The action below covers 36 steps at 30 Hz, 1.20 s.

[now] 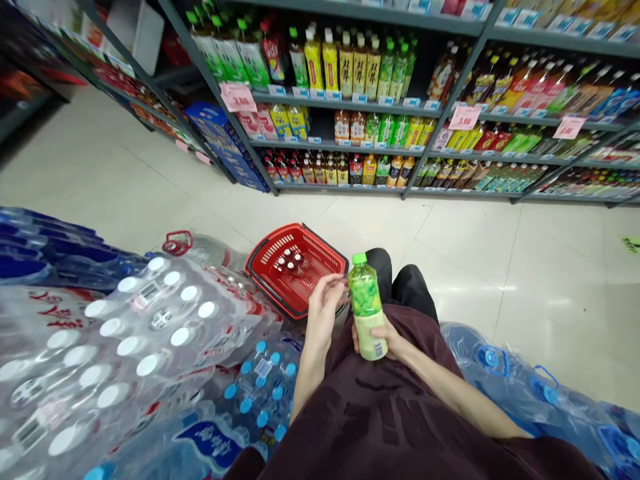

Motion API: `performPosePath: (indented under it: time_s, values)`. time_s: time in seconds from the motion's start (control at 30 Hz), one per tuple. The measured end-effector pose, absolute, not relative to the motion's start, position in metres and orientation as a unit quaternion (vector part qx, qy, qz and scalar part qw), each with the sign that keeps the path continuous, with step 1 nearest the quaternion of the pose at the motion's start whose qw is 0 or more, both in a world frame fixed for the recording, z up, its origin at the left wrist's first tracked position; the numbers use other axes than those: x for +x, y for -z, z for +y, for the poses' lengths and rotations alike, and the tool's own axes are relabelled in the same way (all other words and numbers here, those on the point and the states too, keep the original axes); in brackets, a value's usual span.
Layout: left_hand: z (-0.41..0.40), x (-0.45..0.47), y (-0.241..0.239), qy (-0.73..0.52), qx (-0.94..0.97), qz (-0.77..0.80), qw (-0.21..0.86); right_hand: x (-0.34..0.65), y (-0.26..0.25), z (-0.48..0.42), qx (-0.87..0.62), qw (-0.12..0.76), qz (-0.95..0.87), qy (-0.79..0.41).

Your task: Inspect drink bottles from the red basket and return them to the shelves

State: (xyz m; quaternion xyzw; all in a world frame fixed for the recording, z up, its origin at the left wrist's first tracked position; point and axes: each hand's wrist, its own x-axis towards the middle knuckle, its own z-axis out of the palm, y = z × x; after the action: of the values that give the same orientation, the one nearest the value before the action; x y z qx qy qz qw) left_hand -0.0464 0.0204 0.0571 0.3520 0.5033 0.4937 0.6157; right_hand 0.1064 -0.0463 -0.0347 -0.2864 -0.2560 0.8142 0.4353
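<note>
The bottle [367, 310] in the right hand [387, 340] has a bright green cap, a green leafy label above and pale cream below. Just beyond the left hand [324, 303], the basket [295, 267] is red with a slotted mesh pattern and a black handle. Left of the grip, clear water packs [125, 340] show white caps and red print; nearer ones have blue caps. The sleeve [390, 413] beneath is dark maroon.

green-capped bottle [367, 310], green label, pale drink, upright, held above lap, near red basket.
</note>
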Motion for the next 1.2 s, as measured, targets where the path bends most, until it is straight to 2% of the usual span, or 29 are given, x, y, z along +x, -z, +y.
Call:
performPosePath:
  time_s: [0.1,0.17,0.27,0.53,0.73,0.83,1.0,1.2]
  values:
    - [0.020,-0.051,-0.061,-0.473,0.402,0.508,0.597,0.102,0.027,-0.043,-0.425,0.473,-0.402,-0.659]
    - [0.019,-0.051,-0.062,-0.465,0.436,0.502,0.585,0.102,0.023,-0.041,-0.501,0.466,-0.487,-0.543]
    - [0.017,-0.046,-0.061,-0.457,0.456,0.526,0.554,0.105,0.021,-0.039,-0.563,0.443,-0.549,-0.431]
    - [0.017,-0.025,-0.078,-0.487,0.558,0.550,0.386,0.134,0.027,-0.032,-0.572,0.479,-0.633,-0.205]
    - [0.013,0.003,-0.091,-0.370,0.681,0.532,0.341,0.192,0.048,-0.015,-0.546,0.506,-0.664,-0.068]
    - [0.007,0.028,-0.090,-0.316,0.713,0.538,0.319,0.215,0.060,-0.011,-0.544,0.488,-0.677,-0.093]
    - [-0.001,0.056,-0.075,-0.262,0.767,0.487,0.325,0.228,0.054,-0.014,-0.486,0.436,-0.717,-0.243]
    - [0.009,0.059,-0.057,-0.238,0.808,0.412,0.348,0.229,0.040,-0.021,-0.458,0.478,-0.669,-0.337]
